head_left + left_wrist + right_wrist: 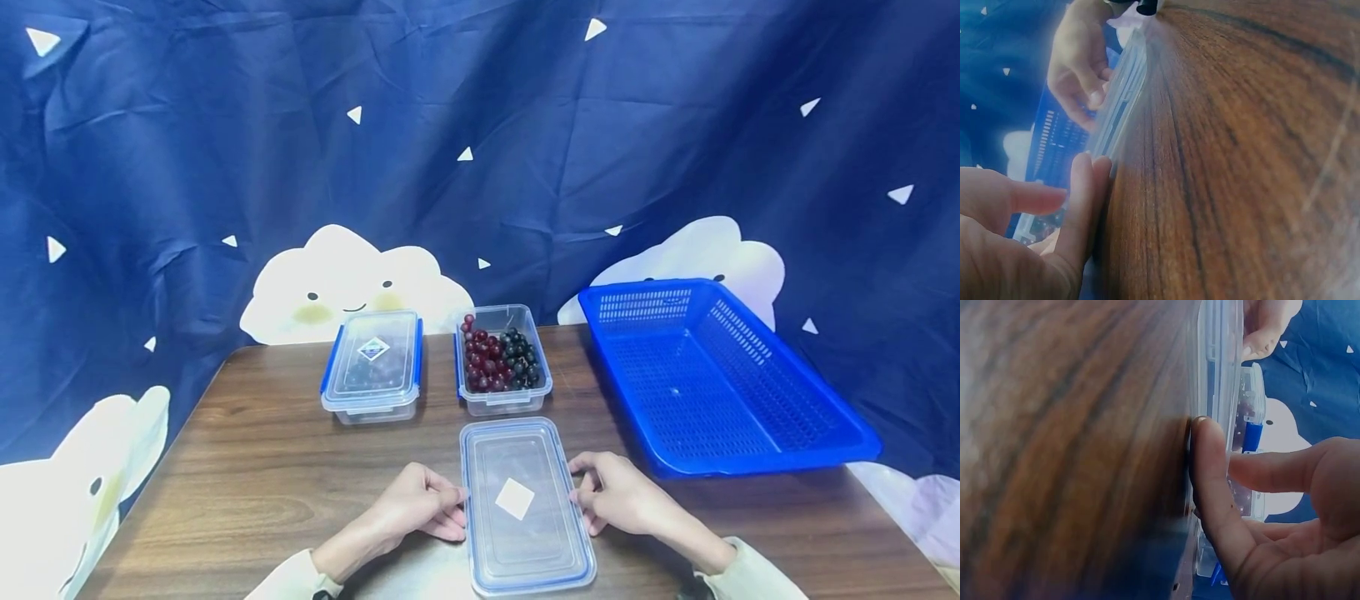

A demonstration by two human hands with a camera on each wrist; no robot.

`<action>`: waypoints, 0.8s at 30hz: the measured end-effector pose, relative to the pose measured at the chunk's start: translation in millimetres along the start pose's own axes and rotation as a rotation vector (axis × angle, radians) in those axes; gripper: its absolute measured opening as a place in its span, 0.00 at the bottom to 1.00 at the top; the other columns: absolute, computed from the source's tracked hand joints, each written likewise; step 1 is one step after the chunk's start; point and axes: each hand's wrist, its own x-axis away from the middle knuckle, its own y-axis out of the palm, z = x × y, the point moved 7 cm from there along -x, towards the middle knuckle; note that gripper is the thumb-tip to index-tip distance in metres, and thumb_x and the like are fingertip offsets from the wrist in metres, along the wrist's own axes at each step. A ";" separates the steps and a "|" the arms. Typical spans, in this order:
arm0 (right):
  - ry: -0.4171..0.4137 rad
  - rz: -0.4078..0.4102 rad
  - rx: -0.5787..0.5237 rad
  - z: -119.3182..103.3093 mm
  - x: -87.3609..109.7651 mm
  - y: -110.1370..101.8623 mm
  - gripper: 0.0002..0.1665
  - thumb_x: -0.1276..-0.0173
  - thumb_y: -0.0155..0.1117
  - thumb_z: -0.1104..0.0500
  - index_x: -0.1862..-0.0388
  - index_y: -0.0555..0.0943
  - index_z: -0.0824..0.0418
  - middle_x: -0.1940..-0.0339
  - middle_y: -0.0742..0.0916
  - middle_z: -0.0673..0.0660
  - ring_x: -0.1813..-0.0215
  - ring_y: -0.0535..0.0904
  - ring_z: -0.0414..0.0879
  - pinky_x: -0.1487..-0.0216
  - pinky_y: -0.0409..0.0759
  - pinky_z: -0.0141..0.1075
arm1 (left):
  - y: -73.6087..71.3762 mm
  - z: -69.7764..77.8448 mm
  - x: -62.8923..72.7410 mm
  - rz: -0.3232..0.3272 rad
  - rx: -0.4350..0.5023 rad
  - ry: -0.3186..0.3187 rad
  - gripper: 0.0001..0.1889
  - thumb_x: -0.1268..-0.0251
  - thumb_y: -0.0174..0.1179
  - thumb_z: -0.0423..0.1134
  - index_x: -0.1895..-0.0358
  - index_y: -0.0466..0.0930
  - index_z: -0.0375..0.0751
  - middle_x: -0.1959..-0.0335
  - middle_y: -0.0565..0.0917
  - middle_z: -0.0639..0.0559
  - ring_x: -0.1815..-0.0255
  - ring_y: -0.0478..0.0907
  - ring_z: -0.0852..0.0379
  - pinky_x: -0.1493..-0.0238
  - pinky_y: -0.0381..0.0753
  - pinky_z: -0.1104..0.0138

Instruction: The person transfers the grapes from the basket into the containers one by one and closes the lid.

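Note:
A clear rectangular box lid (528, 542) with a blue seal and a white diamond label lies flat before me, at or just above the table. My left hand (423, 504) holds its left edge, the fingertips against the rim in the left wrist view. On the opposite edge my right hand (618, 496) grips the lid, with a finger (1213, 462) low at the rim and the thumb above. Beyond the lid stands an uncovered clear box (506, 404) with red grapes (483, 362) and dark grapes (521, 358).
At the back left stands a covered clear box (375, 375) with blue side clips and dim contents. A large blue perforated basket (697, 400) is to the right, near my right hand. Behind the wooden table (262, 475) hangs a blue cloth (480, 100) with cloud prints.

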 end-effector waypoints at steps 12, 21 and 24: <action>-0.027 -0.041 0.035 -19.7 21.9 3.2 0.11 0.32 0.59 0.73 0.53 0.76 0.77 0.71 0.87 0.57 0.76 0.86 0.47 0.74 0.89 0.39 | 0.7 22.2 20.0 -0.081 0.006 0.035 0.08 0.32 0.64 0.28 0.57 0.83 0.22 0.73 0.89 0.45 0.74 0.89 0.57 0.64 0.92 0.64; -0.140 0.069 0.026 -55.6 4.1 -8.8 0.15 0.30 0.60 0.69 0.47 0.76 0.76 0.69 0.87 0.59 0.75 0.87 0.46 0.72 0.90 0.39 | -26.4 48.4 23.4 -0.003 -0.061 0.098 0.11 0.32 0.57 0.28 0.51 0.80 0.23 0.68 0.88 0.43 0.70 0.88 0.54 0.60 0.93 0.60; -0.149 0.196 0.036 -64.4 -8.9 -18.1 0.15 0.29 0.63 0.67 0.48 0.78 0.74 0.71 0.87 0.59 0.76 0.85 0.45 0.73 0.89 0.41 | -36.5 61.6 16.8 0.053 -0.056 0.112 0.12 0.29 0.58 0.30 0.50 0.79 0.22 0.68 0.88 0.43 0.70 0.88 0.55 0.60 0.93 0.61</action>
